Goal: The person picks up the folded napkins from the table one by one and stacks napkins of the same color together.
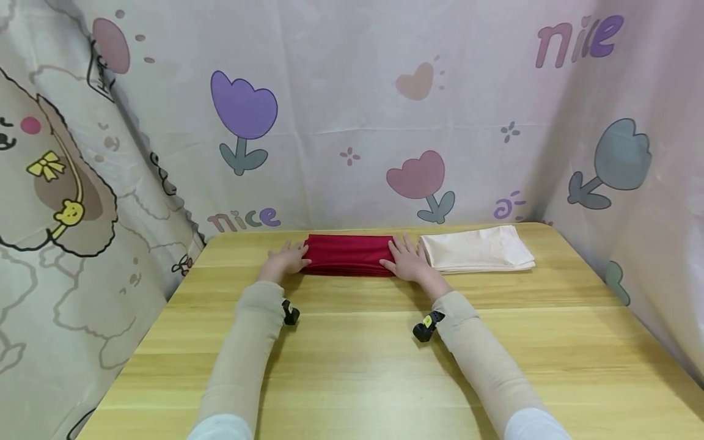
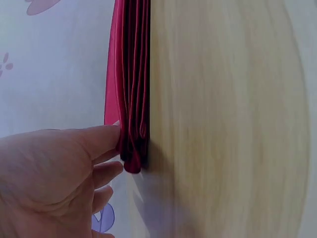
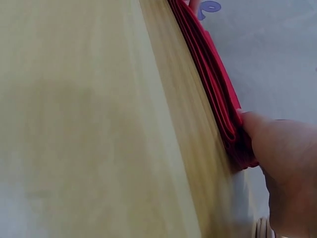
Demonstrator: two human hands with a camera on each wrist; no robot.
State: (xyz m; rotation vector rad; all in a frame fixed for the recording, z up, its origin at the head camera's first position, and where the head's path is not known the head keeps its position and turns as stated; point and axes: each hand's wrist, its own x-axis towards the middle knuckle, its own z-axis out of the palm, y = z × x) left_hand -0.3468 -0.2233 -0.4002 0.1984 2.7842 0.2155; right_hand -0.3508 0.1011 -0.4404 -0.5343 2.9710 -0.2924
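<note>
A dark red cloth (image 1: 349, 255), folded into a flat, many-layered rectangle, lies near the table's far edge. At its left end my left hand (image 1: 285, 261) touches it with spread fingers; in the left wrist view the thumb (image 2: 101, 139) meets the stacked folds (image 2: 133, 89) at the corner. My right hand (image 1: 408, 260) rests on the right end, fingers extended over the top. The right wrist view shows that thumb (image 3: 252, 121) against the layered red edge (image 3: 218, 94). Just right of this hand lies a folded cream-white cloth (image 1: 478, 249).
The wooden table (image 1: 352, 366) stretches from my forearms to a patterned fabric backdrop (image 1: 341, 91) behind the cloths. A similar curtain (image 1: 55, 293) hangs along the left side, and another stands at the right. Small black cameras (image 1: 428, 327) sit on both wrists.
</note>
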